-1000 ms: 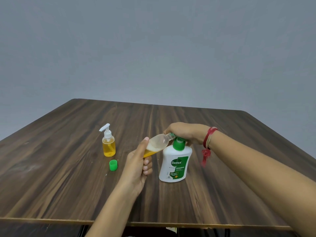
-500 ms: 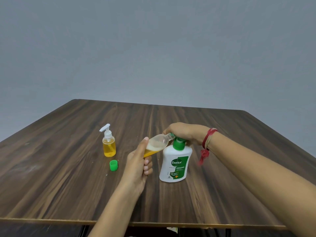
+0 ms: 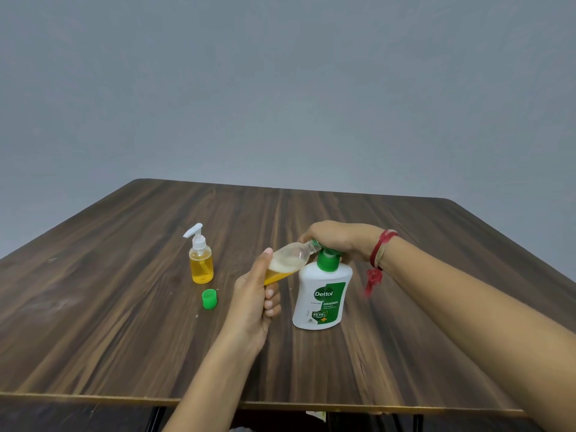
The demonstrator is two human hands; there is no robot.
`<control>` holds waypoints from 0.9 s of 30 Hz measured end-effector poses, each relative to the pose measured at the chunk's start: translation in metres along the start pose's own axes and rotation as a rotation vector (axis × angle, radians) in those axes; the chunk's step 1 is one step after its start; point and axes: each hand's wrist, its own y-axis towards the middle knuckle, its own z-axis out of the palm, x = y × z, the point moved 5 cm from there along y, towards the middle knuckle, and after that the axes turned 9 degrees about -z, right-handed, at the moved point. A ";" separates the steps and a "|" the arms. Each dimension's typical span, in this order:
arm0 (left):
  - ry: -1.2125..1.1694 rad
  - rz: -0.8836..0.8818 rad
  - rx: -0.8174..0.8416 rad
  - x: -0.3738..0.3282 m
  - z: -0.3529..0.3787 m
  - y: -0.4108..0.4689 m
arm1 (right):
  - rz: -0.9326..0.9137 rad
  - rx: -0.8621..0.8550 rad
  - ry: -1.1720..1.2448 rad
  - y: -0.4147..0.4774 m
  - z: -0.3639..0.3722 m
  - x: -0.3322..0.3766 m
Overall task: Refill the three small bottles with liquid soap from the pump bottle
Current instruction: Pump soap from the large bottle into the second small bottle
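Head view, looking down at the counter [image 3: 124,322], and I'm mid-fill on one of the small ones. My left hand [image 3: 249,307] has its fingers [image 3: 270,304] wrapped round the base of the small clear bottle [image 3: 288,262], thumb up along its side, tipping it so the open neck meets the spout of the Dettol pump bottle [image 3: 322,297]. My right hand [image 3: 339,241] is draped over the green pump head, fingers curled down round it. I'd say it's pressing, though the spout itself is hidden under the hand.

Amber soap sits in the low end of the tilted bottle with froth on top. I'd put it at under half full, so more pumps are needed. Its green cap [image 3: 209,299] lies loose on the counter, just left of my hand, waiting to go back on.

Beyond the cap stands the small dispenser bottle [image 3: 201,265], upright, white pump fitted, amber soap well up its body. That one looks finished to me.

A third small bottle? Can't see one anywhere. So by my count: one apparently done, one in progress, one unaccounted for.
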 end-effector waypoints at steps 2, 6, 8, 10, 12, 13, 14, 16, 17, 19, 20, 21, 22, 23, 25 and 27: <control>-0.008 -0.013 0.012 0.002 0.001 0.000 | 0.000 0.001 -0.013 0.000 -0.002 0.000; -0.027 -0.005 0.013 0.002 0.002 0.000 | -0.005 -0.010 -0.001 -0.001 -0.003 0.002; -0.028 -0.012 0.006 0.003 0.001 0.002 | -0.006 -0.023 0.013 -0.001 0.001 0.001; -0.034 -0.025 0.007 0.005 0.000 0.002 | 0.001 -0.024 -0.014 -0.002 0.001 0.002; -0.041 -0.024 0.017 0.005 0.002 0.001 | -0.005 -0.016 -0.015 -0.005 -0.002 0.005; -0.045 -0.019 0.024 0.005 0.003 0.001 | -0.005 -0.016 -0.003 -0.006 -0.003 0.005; -0.045 -0.014 0.023 0.004 0.003 0.001 | -0.011 -0.017 0.018 -0.005 -0.002 0.004; -0.039 -0.019 0.009 0.004 0.002 0.001 | -0.015 -0.013 0.031 -0.004 0.000 0.002; -0.038 -0.024 0.009 0.005 0.001 0.000 | -0.009 -0.010 0.014 -0.004 0.000 0.002; -0.030 -0.031 0.015 0.005 0.002 -0.001 | -0.004 0.000 -0.014 -0.005 -0.002 0.004; -0.029 -0.028 0.015 0.005 0.002 -0.001 | -0.006 0.007 -0.025 -0.006 -0.002 0.006; -0.031 -0.022 0.013 0.004 0.002 -0.001 | -0.009 0.009 -0.030 -0.006 -0.002 0.007; -0.032 -0.017 0.006 0.003 0.001 0.000 | -0.017 0.005 -0.029 -0.007 -0.002 0.007; -0.031 -0.017 -0.002 0.003 0.000 0.000 | -0.024 0.003 -0.034 -0.007 0.000 0.006; -0.035 -0.028 -0.004 0.004 0.000 0.002 | -0.017 0.001 -0.081 -0.007 0.001 0.007; -0.047 -0.039 0.000 0.005 0.001 0.001 | 0.001 -0.016 -0.127 -0.007 -0.004 0.009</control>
